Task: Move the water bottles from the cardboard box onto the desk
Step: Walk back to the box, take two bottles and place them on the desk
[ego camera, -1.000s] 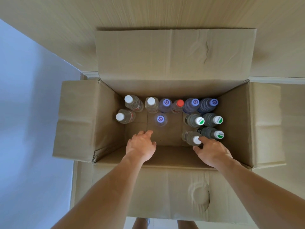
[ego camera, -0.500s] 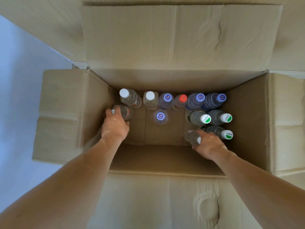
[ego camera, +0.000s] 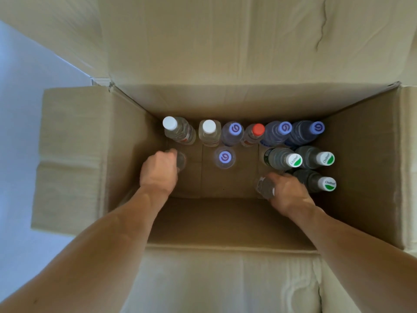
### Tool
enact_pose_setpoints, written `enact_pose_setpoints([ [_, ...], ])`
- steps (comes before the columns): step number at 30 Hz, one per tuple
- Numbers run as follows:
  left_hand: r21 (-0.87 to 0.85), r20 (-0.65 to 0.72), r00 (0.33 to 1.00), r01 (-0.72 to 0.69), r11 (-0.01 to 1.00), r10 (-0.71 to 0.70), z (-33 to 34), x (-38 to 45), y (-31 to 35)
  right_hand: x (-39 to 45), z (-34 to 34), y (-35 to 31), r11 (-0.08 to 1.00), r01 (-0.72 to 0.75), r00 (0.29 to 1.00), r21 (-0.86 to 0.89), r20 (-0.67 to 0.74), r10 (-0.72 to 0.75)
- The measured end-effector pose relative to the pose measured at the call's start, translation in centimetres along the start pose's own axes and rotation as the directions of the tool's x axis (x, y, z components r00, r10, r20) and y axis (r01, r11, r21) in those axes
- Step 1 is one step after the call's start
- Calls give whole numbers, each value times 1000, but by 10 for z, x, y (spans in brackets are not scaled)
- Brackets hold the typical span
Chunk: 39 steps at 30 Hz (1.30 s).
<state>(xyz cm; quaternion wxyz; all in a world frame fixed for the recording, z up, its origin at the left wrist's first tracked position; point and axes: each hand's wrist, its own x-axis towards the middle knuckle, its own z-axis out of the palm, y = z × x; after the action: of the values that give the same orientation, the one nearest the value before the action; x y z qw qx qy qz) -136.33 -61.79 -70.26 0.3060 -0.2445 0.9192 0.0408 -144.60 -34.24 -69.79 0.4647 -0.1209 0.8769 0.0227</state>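
Left hand (ego camera: 159, 171) gripping bottle (ego camera: 180, 159), right hand (ego camera: 286, 190) likewise (inside box (ego camera: 361, 154))

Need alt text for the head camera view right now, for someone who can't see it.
Both hands reach into an open cardboard box of upright water bottles: the left hand grips one bottle top, the right hand another. Ten more bottles stand along the far and right sides.
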Motion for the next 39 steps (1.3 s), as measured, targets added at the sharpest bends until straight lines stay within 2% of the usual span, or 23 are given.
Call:
enact_pose_setpoints([
  [4,44,55,987,-152,987,150,7,-17,15,2,1,-14,998,63,998,-21,15,-63],
  [7,16,60,980,-190,982,189,8,-15,13,6,2,-18,994,103,994,-23,30,-103],
  [10,-235,116,984,-103,967,133,8,-7,-2,11,2,-15,990,140,989,12,39,-140],
  [13,-524,119,993,42,850,24,11,-1,-9,16,3,-8,983,164,986,80,27,-167],
  [16,-632,172,984,142,762,-41,23,1,-6,21,7,-1,967,204,979,150,-11,-204],
  [19,-754,243,963,262,602,-115,38,5,-3,27,14,8,949,244,970,201,-36,-241],
  [22,-806,281,952,302,510,-120,49,9,-1,34,20,16,939,248,968,238,-28,-249],
  [26,-820,255,960,279,500,-117,55,17,1,45,28,19,938,256,966,235,-39,-254],
  [31,-734,156,976,217,644,-152,47,8,-3,45,19,13,935,284,958,211,-106,-267],
  [33,-728,136,981,192,658,-137,35,0,-6,36,9,10,932,279,960,233,-93,-264],
  [36,-775,144,984,176,606,-102,4,-17,-12,13,-12,4,907,273,962,320,-113,-250],
  [39,-843,150,987,154,515,-51,-37,-29,-17,-9,-43,-1,840,247,969,482,-111,-221],
])
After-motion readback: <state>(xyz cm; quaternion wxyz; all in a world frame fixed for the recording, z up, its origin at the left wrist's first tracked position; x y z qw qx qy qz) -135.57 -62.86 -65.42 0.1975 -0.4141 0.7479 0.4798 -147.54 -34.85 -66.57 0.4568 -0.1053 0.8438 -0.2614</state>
